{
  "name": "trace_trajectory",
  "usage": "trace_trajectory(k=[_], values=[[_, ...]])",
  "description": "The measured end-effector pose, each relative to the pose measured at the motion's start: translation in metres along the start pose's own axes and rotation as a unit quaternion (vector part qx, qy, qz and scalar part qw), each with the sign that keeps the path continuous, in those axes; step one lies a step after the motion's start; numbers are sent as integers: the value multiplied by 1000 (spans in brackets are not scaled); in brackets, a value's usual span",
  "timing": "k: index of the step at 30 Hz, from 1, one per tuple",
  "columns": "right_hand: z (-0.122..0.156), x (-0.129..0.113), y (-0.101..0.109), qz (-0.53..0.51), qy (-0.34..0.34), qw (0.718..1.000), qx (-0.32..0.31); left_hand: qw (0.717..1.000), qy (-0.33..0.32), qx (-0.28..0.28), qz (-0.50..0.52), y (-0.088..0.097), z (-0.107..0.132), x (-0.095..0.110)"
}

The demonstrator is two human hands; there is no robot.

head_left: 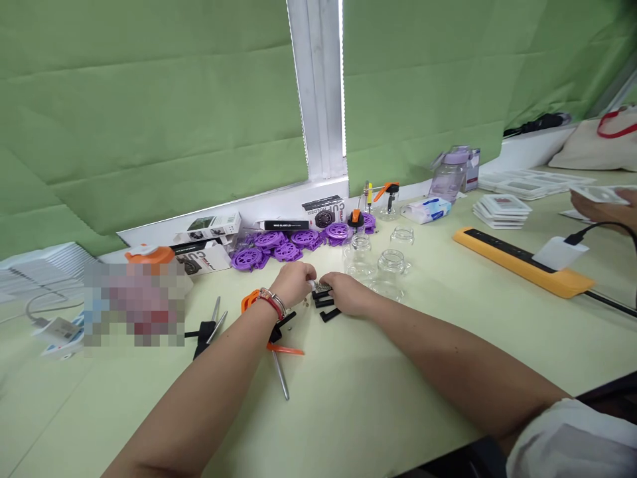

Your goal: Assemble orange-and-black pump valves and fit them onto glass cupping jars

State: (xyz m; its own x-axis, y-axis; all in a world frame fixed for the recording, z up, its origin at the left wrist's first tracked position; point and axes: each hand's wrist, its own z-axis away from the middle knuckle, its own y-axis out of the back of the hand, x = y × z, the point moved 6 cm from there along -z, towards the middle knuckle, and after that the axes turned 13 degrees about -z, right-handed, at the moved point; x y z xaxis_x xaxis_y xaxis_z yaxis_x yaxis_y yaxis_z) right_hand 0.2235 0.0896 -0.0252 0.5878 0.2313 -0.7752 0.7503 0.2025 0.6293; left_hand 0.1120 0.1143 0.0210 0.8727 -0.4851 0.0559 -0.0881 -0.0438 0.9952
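Observation:
My left hand (294, 282), with bracelets at its wrist, is closed in a pinch near a small white piece (312, 284). Facing it, my right hand (346, 293) has its fingers closed around what looks like a small metal spring (322, 287). The fingertips hide part of both pieces. Just below lie black hook-shaped parts (330, 315). Tiny bits are scattered on the table beside my left hand. An orange plastic strip (286, 349) and a metal rod (281, 377) rest under my left forearm, near an orange part (249, 302).
Purple round lids (247, 259) and boxes (326, 212) line the wall. Glass jars (391, 262) stand beyond my right hand. A yellow power strip (522, 262) lies on the right, near another person's hand (604, 209). Black parts with rods (206, 335) lie left.

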Motion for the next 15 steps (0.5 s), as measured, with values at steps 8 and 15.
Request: trace_trajectory(k=[8,15], values=[[0,-1,-1,14,22,1000,-11,999,17,19,47,4,0,-6],[-1,4,-1,10,7,1000,-15,991,126,35,-20,-2,-13,-36]])
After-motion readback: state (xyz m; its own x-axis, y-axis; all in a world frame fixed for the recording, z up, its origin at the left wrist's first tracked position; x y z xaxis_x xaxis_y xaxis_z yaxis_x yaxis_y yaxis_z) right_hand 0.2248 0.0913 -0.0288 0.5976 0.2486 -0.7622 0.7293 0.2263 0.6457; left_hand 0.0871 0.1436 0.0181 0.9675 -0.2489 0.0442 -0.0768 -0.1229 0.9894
